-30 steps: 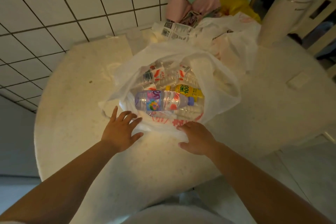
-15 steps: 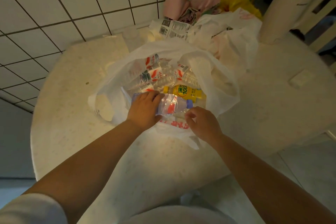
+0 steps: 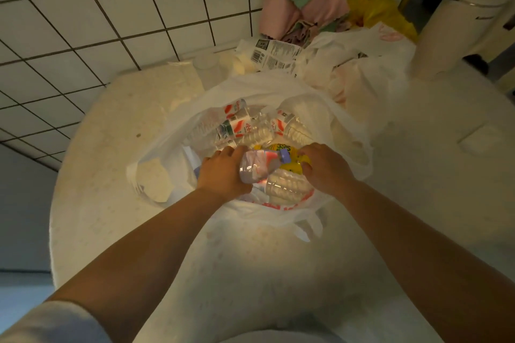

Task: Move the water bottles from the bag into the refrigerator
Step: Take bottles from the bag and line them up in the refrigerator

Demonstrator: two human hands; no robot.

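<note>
A white plastic bag (image 3: 351, 131) lies open on the round table (image 3: 106, 203) and holds several bottles. My left hand (image 3: 223, 174) grips a clear bottle with a purple cap (image 3: 259, 166), tilted with its cap up and to the right. My right hand (image 3: 324, 168) reaches into the bag and curls its fingers round a yellow bottle (image 3: 291, 167). Behind them lie clear water bottles with red and white labels (image 3: 242, 127). Another clear ribbed bottle (image 3: 287, 185) lies under my hands. No refrigerator is in view.
The table stands against a white tiled wall (image 3: 111, 8). At the back are pink and green cloths (image 3: 303, 5), a yellow bag (image 3: 373, 5), more white plastic bags (image 3: 362, 64) and a tall white canister (image 3: 457, 25). A small white block (image 3: 486, 138) lies at the right.
Both hands have moved from the bag's near rim into the bag. My left hand took hold of the purple-capped bottle and tilted it up; my right hand closed on the yellow bottle.
</note>
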